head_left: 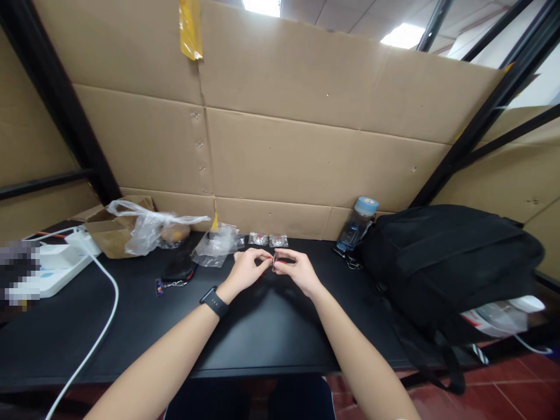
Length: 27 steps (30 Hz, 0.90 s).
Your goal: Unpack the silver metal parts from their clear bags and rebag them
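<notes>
A small silvery piece (274, 262) looks narrow and upright, red showing beside it. Left hand (248, 269) and right hand (301, 272) each pinch it in a fingertip grip.

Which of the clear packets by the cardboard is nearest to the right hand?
The rightmost packet; the packet on its left lies farther from the right hand.

Creased brown cardboard (271, 163) walls in the black counter (262, 344) at the back and on both sides. Yellow tape (191, 29) hangs from its upper left part. Black posts (65, 87) slant at either side. Over the cardboard's top edge show a pale panelled ceiling (341, 14) and two bright lights (403, 35). Red tiles (522, 388) floor the lower right.
</notes>
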Tool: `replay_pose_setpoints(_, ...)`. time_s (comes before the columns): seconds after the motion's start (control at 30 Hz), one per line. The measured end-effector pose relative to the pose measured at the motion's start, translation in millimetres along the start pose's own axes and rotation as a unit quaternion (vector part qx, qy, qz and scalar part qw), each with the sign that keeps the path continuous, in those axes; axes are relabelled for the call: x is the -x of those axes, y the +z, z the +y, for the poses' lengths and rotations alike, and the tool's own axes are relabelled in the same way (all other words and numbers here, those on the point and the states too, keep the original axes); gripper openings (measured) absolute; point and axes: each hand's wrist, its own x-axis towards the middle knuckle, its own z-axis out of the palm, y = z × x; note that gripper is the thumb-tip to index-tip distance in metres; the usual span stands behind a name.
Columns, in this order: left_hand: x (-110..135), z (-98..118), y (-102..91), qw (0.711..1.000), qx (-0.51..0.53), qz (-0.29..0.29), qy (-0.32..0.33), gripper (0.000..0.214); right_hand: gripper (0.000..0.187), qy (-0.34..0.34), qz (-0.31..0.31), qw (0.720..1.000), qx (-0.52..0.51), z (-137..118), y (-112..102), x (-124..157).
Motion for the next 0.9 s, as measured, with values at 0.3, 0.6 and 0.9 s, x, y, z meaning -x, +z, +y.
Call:
replay_pose_setpoints(0.3,-0.6,-2.5,0.1,1.0,0.01,0.0,0.008,0.019,0.054,0.023,-0.005,1.0,-0.018,1.0,3.8,0.9)
replay_pose_setpoints(0.6,-0.2,-3.2,2.4,0.997,0.071,0.002,0.001,0.022,0.069,0.021,-0.03,0.999,-0.005,-7.8,4.6,5.6)
replay_pose_setpoints(0.9,-2.8,-7.1,1.7,0.994,0.104,-0.032,0.012,0.024,0.074,0.002,-0.049,0.999,0.009,-2.4,-3.0,1.8)
